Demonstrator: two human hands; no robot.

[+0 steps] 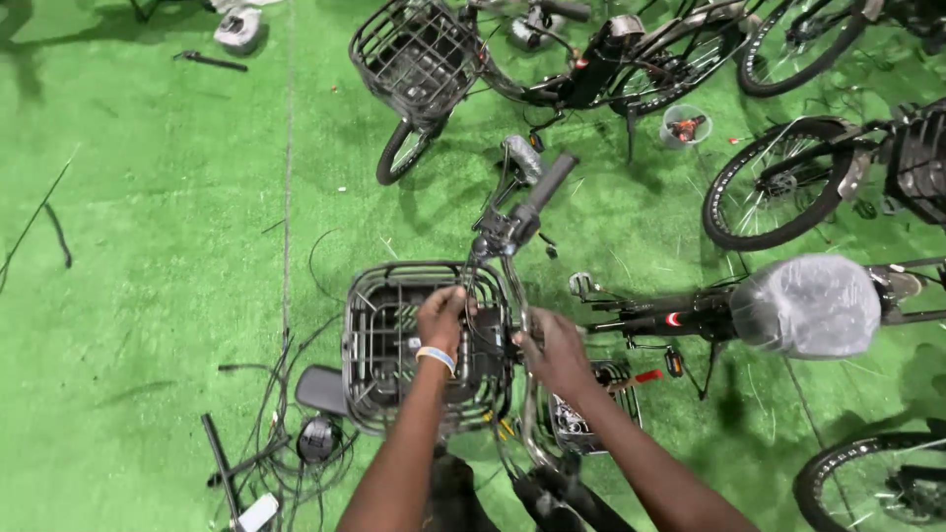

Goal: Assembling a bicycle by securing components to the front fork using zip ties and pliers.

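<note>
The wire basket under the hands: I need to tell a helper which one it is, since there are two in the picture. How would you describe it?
On the green turf floor, find the bicycle nearest the camera, at bottom centre. Its dark wire basket sits at the front, with the left hand reaching inside and the right hand on the frame beside it. The other basket, at the top, has no hands near it.

Wrapped saddle, no signs or screens

A clear plastic wrap (806, 305) covers a bicycle saddle at the right of my view.
</note>
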